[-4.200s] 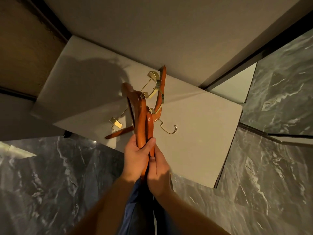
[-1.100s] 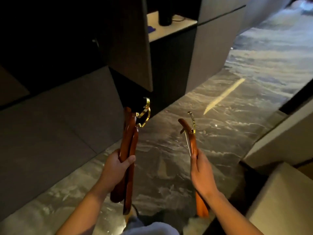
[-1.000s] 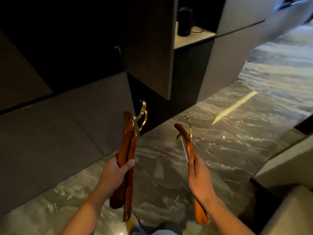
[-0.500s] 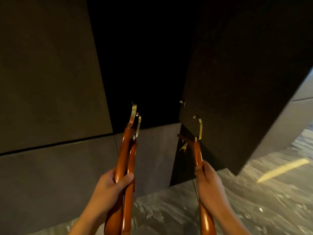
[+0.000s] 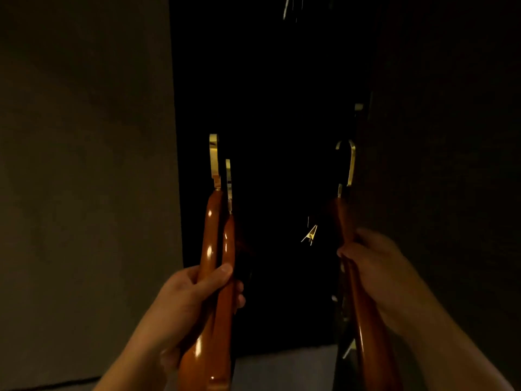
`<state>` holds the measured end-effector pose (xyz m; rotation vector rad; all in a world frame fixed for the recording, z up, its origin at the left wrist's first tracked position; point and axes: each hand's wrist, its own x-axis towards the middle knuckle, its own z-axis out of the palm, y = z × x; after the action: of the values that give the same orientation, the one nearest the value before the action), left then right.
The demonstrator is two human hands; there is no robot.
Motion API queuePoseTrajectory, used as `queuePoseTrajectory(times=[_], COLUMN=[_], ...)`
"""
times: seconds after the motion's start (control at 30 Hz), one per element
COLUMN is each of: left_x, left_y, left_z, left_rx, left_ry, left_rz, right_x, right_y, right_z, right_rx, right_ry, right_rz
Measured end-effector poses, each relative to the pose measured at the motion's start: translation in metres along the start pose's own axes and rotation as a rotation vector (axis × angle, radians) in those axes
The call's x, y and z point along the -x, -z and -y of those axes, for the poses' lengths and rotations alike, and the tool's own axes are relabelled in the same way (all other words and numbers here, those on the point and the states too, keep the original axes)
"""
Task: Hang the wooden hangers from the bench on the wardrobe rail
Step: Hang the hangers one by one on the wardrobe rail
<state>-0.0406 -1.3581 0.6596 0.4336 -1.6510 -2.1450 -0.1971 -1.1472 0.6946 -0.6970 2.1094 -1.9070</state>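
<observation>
My left hand (image 5: pixel 189 300) is shut on two glossy brown wooden hangers (image 5: pixel 217 244) held upright together, their brass hooks (image 5: pixel 214 156) pointing up. My right hand (image 5: pixel 377 266) is shut on a third wooden hanger (image 5: pixel 345 218), also upright, with its brass hook (image 5: pixel 350 162) up. A brass clip (image 5: pixel 310 235) glints between the hands. All three hangers stand in front of the dark wardrobe opening (image 5: pixel 270 108). A faint pale streak (image 5: pixel 286 7) shows at the top of the opening; the rail itself is lost in the dark.
A closed grey-brown wardrobe panel (image 5: pixel 84 165) fills the left. An open dark wardrobe door (image 5: pixel 439 136) stands on the right, its edge close to the right-hand hanger. A grey ledge (image 5: pixel 282 365) runs below the opening.
I have turned from the bench and the marble floor to face the wardrobe. Both hands have lifted the hangers higher, closer to the dark opening.
</observation>
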Motion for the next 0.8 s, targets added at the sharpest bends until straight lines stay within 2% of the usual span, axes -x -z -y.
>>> queuePoseTrajectory(times=[0.27,0.5,0.7,0.8], left_x=[-0.090,-0.156,-0.202,-0.228], left_y=[-0.047,-0.057,-0.076,-0.076], left_z=[-0.104,-0.184,-0.241,-0.267], left_rx=[-0.050,-0.061,-0.098,-0.143], left_ry=[-0.174,-0.308,-0.323,-0.319], left_rz=[-0.002,0.016,-0.070,-0.104], right_x=[-0.120,-0.202,-0.261,-0.297], right_y=[0.035,0.020,-0.004,-0.016], right_z=[0.104,0.189,0.267,0.299], right_rx=[0.022,0.072,0.044,0.129], right_ry=[0.234,0.409,0.473,0.511], right_rz=[0.026,0.082,0.085,0.087])
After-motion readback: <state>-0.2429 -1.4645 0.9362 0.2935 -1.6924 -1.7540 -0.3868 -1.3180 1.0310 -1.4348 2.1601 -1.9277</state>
